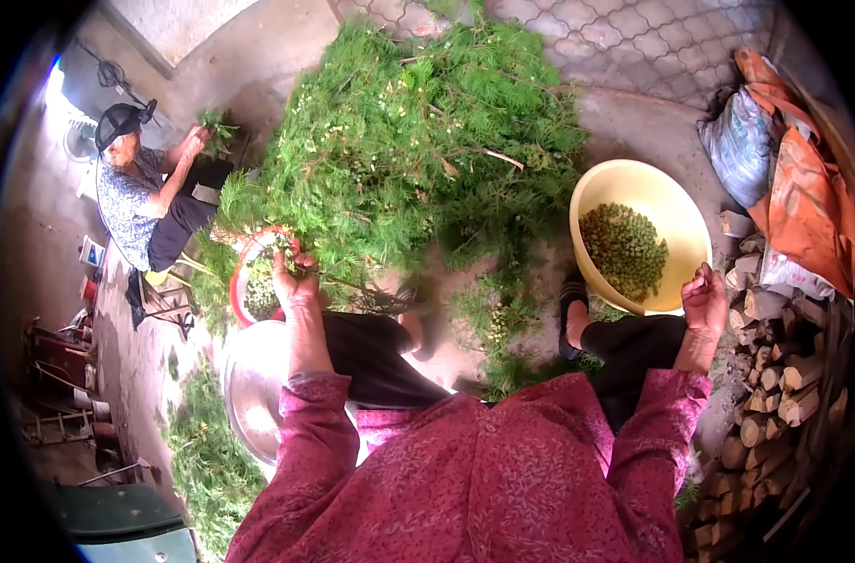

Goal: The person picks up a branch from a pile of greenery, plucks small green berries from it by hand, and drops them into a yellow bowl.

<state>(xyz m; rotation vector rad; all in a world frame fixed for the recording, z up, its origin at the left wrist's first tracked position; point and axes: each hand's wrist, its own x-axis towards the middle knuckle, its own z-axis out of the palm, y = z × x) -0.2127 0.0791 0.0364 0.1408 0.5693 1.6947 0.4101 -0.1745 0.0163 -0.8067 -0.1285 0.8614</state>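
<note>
In my left hand (298, 280) is a green sprig (283, 246) with small pale-green seed cones, gripped between bent fingers. That hand hovers over the right side of a red-rimmed basin (236, 289) holding similar cones. My right hand (704, 302) is beside the right rim of a large pale-yellow basin (679, 225), its fingers curled together. Whatever those fingers hold, if anything, is too small to make out. Inside the yellow basin lies a heap of green cones (624, 253). Ahead of me spreads a big pile of feathery green branches (390, 141).
At left another person (138, 192) sits holding a green sprig (218, 133). A silver metal pan (251, 389) is by my left knee. More cut greenery (207, 441) lies behind it. Stacked firewood (774, 394), an orange sheet (807, 216) and a pale sack (739, 145) line the right.
</note>
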